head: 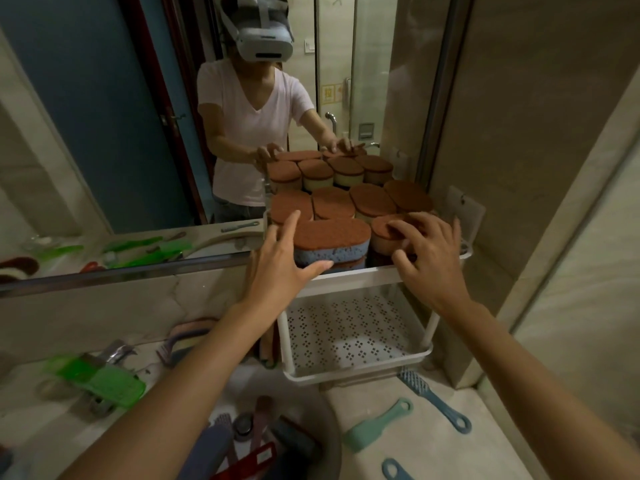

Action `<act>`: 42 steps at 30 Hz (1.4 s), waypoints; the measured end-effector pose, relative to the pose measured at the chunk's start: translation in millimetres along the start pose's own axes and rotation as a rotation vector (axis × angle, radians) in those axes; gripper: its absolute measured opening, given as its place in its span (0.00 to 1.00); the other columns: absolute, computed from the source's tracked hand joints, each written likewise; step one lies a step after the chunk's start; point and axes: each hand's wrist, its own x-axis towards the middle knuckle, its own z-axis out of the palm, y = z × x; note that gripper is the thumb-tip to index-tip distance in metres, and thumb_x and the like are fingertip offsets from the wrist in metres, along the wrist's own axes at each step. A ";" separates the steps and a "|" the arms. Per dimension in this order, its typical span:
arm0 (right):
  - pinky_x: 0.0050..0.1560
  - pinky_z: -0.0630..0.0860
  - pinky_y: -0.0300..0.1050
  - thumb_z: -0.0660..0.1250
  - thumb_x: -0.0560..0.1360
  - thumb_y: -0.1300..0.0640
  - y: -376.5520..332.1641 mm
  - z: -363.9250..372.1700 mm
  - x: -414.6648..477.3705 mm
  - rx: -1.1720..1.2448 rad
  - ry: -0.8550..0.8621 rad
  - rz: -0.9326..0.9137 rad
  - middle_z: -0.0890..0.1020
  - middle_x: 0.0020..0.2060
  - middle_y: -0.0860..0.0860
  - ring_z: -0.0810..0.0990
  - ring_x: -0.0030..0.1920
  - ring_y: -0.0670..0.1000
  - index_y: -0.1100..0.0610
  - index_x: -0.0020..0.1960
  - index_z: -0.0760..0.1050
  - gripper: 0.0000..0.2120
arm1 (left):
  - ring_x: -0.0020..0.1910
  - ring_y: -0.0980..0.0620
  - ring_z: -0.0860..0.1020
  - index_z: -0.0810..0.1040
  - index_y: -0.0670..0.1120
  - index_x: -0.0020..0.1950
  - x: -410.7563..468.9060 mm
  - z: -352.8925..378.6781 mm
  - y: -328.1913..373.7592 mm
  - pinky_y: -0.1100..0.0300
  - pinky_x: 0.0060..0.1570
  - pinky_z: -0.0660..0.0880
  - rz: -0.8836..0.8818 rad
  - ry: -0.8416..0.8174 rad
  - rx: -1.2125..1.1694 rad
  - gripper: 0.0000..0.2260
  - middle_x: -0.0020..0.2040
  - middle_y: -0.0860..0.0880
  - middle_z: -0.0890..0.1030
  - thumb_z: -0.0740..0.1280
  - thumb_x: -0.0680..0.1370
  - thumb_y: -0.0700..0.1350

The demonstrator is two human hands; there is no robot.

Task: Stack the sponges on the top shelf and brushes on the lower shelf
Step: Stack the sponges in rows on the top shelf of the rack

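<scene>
Sponges with brown scouring faces are sitting packed side by side on the top shelf of a white rack, so that half of the job is looking nearly done. The left hand is gripping the blue sponge at the front, thumb along its side and fingers spread over its top, probably to nudge it square against its neighbours. The right hand is clasping the pink-sided sponge beside it, bent fingers pressing on top and thumb at the front, seemingly to seat it inside the rim. Below, the perforated lower shelf is waiting with no brush on it yet. A teal brush and a blue brush are lying on the desk just in front of the rack, and more handles are poking out of the basin nearby.
</scene>
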 end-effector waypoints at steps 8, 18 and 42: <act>0.74 0.43 0.57 0.46 0.66 0.43 -12.8 0.8 -2.9 -0.050 -0.039 0.020 0.72 0.64 0.56 0.65 0.68 0.57 0.51 0.65 0.71 0.33 | 0.66 0.45 0.69 0.62 0.49 0.72 5.2 2.1 -1.8 0.55 0.59 0.69 0.071 -0.025 -0.039 0.34 0.67 0.45 0.66 0.72 0.70 0.55; 0.65 0.69 0.55 0.58 0.71 0.60 -82.5 9.9 -22.7 0.244 0.265 -0.307 0.78 0.54 0.62 0.73 0.58 0.56 0.65 0.52 0.77 0.14 | 0.57 0.47 0.76 0.66 0.48 0.71 -17.9 -30.2 -16.7 0.58 0.48 0.71 0.035 0.187 -0.043 0.22 0.64 0.46 0.70 0.60 0.78 0.54; 0.57 0.69 0.44 0.57 0.76 0.64 -515.1 274.7 -179.9 0.463 -1.244 -0.634 0.78 0.60 0.59 0.75 0.60 0.58 0.61 0.62 0.73 0.16 | 0.55 0.40 0.75 0.77 0.37 0.53 -253.7 -215.3 -449.1 0.54 0.54 0.70 -1.074 0.242 0.150 0.10 0.56 0.37 0.77 0.64 0.74 0.40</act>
